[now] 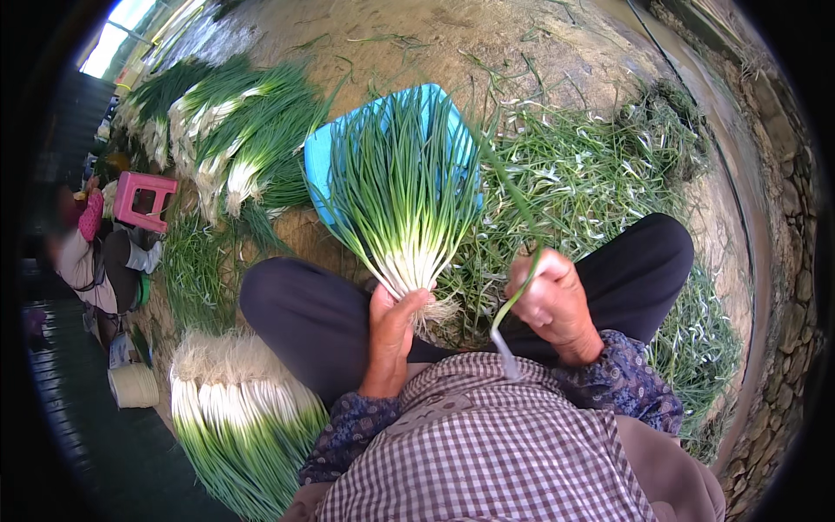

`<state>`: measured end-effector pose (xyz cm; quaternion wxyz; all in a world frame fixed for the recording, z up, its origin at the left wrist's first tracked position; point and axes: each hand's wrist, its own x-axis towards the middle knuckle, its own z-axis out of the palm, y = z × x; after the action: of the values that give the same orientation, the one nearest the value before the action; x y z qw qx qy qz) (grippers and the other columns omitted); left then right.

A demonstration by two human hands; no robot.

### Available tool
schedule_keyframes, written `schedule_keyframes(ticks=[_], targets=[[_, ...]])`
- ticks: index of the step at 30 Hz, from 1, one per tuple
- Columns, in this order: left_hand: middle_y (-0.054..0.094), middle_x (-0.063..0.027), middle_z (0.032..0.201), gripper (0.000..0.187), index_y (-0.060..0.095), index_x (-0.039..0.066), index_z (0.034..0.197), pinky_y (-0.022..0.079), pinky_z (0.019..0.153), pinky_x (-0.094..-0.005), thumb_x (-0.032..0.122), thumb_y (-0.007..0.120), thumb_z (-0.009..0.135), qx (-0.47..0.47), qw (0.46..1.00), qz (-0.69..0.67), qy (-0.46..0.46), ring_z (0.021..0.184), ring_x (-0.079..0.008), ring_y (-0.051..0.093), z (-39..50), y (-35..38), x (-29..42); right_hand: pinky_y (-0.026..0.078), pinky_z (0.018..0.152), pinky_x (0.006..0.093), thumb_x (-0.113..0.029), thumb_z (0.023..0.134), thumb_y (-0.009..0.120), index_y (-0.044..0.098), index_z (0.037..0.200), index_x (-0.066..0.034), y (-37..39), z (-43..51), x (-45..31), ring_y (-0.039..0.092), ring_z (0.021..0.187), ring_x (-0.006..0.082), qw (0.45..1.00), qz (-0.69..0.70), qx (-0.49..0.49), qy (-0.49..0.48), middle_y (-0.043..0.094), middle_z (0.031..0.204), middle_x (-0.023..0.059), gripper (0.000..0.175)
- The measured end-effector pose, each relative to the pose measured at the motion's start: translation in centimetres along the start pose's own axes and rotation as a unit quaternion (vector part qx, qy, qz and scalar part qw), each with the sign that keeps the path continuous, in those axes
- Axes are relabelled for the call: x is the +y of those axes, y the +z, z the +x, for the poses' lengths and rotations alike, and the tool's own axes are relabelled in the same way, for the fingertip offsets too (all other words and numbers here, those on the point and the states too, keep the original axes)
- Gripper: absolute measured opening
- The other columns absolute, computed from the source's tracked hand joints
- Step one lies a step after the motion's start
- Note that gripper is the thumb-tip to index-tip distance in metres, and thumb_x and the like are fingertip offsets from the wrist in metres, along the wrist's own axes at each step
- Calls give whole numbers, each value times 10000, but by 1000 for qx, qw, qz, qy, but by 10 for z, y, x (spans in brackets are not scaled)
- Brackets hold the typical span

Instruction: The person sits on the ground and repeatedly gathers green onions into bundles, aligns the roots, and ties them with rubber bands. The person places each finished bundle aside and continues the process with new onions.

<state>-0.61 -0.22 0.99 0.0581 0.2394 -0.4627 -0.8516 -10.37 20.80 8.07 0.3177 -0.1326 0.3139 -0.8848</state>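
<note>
My left hand point(394, 326) grips a fanned bunch of green onions point(417, 241) by the white ends, with the roots poking out beside the thumb. Its green leaves spread away from me over a blue plastic stool point(319, 163), hiding most of the seat. To the right, above my thigh, my right hand point(551, 303) is closed around a single green strand point(527, 277). A pale, blurred end of that strand hangs down by my checked apron point(483, 430).
Discarded onion leaves point(574, 176) cover the ground ahead right. Untidy onion bundles point(248, 137) lie ahead left, and a neat row of cleaned onions point(241, 411) lies at my left. A pink stool point(145, 201), a pale bucket point(134, 385) and a seated person point(98, 261) are further left.
</note>
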Motion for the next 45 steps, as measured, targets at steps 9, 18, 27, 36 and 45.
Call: schedule_keyframes(ticks=[9, 18, 27, 36, 45], targets=[[646, -109, 1062, 473, 497, -39, 1240, 532, 782, -291, -22, 641, 790, 0, 1000, 7, 0, 912, -178, 645, 3, 0, 0, 458, 501, 345, -263, 820, 720, 612, 773, -16, -22, 53, 48, 599, 535, 227, 760, -641, 109, -3, 600, 594, 79, 273], [634, -94, 1101, 497, 495, -38, 1244, 525, 804, -276, -58, 654, 773, 6, 1000, 28, 13, 921, -149, 636, 2, 2, -4, 471, 514, 392, -223, 760, 714, 625, 760, -21, -33, 62, 63, 616, 545, 294, 744, -648, 165, 7, 615, 608, 126, 220], [638, -84, 1096, 476, 503, -39, 1237, 499, 848, -272, -62, 636, 780, 7, 999, 45, 24, 945, -144, 629, 0, 5, -2, 368, 467, 213, -165, 831, 729, 684, 763, -41, -31, 53, 56, 472, 511, 28, 931, -285, 131, 184, 600, 621, -33, 149], [642, -92, 1083, 472, 508, -36, 1232, 515, 801, -270, -60, 648, 782, -1, 999, 49, 13, 929, -149, 636, 1, 6, -3, 419, 439, 180, -122, 901, 621, 581, 858, -36, -7, 52, 21, 613, 588, 70, 957, -238, 106, 126, 668, 846, 63, 103], [622, -82, 1128, 519, 485, -20, 1251, 508, 838, -278, -46, 685, 772, 4, 999, 32, -4, 960, -147, 620, 0, 3, -2, 438, 458, 241, -156, 848, 693, 607, 749, -35, -49, 84, 81, 570, 493, 86, 889, -430, 142, 64, 601, 599, 10, 178]])
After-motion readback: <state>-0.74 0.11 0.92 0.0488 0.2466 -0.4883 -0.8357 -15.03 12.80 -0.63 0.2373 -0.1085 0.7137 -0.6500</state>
